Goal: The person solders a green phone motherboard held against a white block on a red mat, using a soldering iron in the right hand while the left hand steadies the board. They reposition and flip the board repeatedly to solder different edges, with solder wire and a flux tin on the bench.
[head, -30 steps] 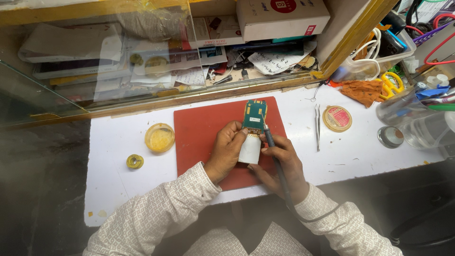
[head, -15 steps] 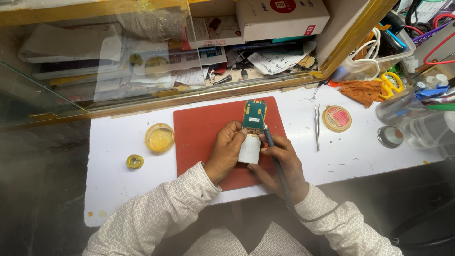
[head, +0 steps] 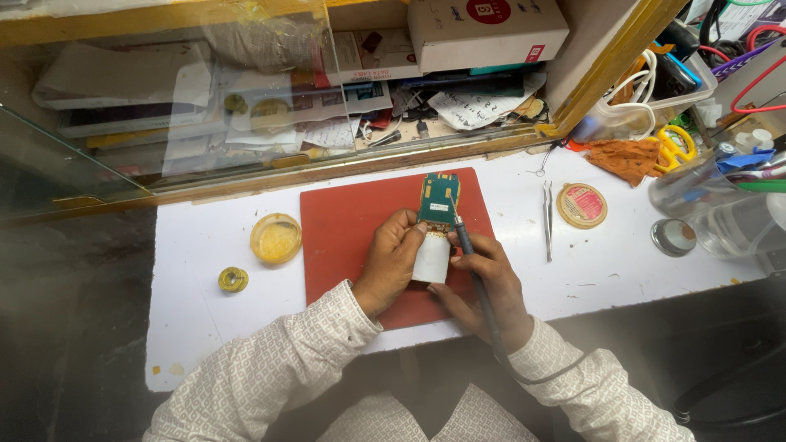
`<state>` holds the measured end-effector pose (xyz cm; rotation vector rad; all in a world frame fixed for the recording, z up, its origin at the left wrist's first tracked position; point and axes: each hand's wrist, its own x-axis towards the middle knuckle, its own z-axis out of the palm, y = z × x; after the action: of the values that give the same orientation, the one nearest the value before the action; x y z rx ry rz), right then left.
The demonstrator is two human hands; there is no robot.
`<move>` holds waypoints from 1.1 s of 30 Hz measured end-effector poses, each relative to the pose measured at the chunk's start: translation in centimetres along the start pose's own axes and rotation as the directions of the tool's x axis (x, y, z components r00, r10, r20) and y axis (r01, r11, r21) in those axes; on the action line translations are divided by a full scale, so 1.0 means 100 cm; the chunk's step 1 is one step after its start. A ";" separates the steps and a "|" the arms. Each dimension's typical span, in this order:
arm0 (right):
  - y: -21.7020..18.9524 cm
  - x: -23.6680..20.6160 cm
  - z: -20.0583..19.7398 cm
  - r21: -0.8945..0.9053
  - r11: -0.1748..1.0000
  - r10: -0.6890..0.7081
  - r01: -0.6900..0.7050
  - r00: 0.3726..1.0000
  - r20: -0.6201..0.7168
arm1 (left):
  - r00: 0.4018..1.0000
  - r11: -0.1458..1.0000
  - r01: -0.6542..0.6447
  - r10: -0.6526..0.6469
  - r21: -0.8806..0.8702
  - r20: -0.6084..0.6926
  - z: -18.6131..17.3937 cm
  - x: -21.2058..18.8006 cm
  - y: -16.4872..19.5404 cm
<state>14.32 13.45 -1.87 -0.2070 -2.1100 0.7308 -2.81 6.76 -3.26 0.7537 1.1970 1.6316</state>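
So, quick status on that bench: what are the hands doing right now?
Left hand steadies green circuit board over red mat. Right hand holds soldering iron, tip at board. Tweezers lie apart; nothing in the way.

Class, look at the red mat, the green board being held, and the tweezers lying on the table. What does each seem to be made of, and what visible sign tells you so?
Red mat: probably rubber or silicone; flat, matte, no glare.
Green board: a circuit board, likely coated laminate; green face with gold-coloured contacts, steadied by the left hand.
Tweezers: apparently metal; thin, grey, faintly shiny against the white table.
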 end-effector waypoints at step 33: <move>-0.004 0.017 -0.030 0.040 0.989 0.148 -0.144 0.982 -0.115 | 0.998 0.998 0.060 -0.060 -0.015 0.007 0.004 -0.003 0.003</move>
<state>15.70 15.00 0.86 -0.3823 -1.9848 0.8171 -2.47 6.64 -2.84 0.7067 1.1903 1.5855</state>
